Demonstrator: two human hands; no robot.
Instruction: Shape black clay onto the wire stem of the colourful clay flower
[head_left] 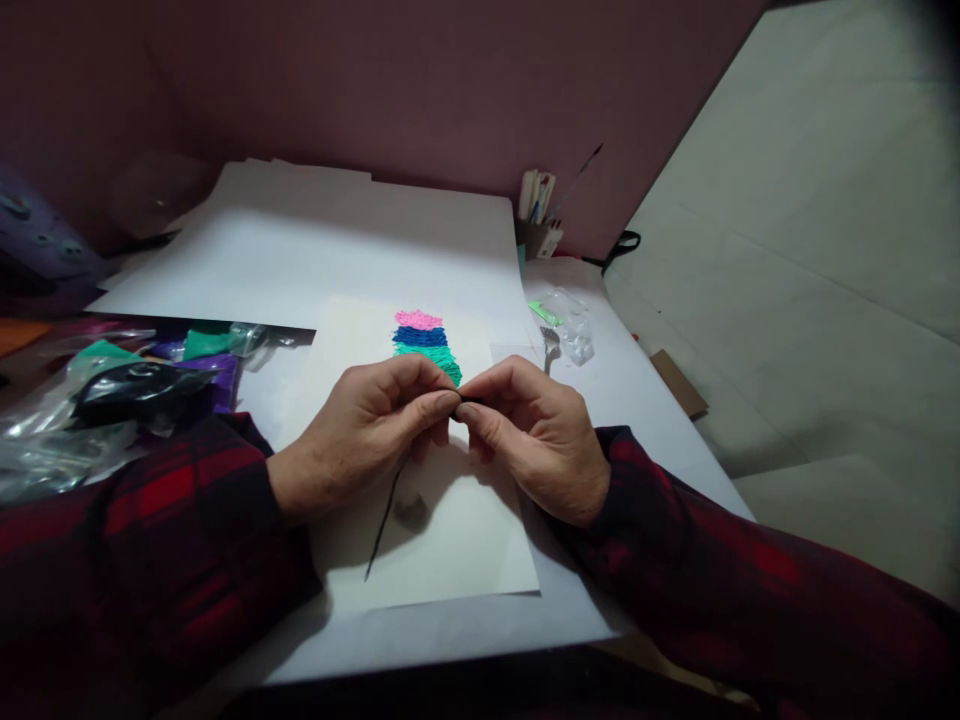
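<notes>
My left hand [367,425] and my right hand [532,430] meet over a cream sheet of paper [480,545], thumbs and forefingers pinched around a bit of black modelling clay. A thin black clay strand [383,522] hangs below my left hand toward the bottom of the sheet. Just beyond my fingertips, a textured patch lies on the paper in pink [419,320], dark blue [420,337] and turquoise [435,362] bands. My fingers cover part of its lower end.
Clear bags with black [139,388], purple and green clay lie at the left. Large white sheets [337,240] spread behind the work. A pen holder [534,238] stands at the back right, near a fork [551,345] and crumpled clear plastic [576,330].
</notes>
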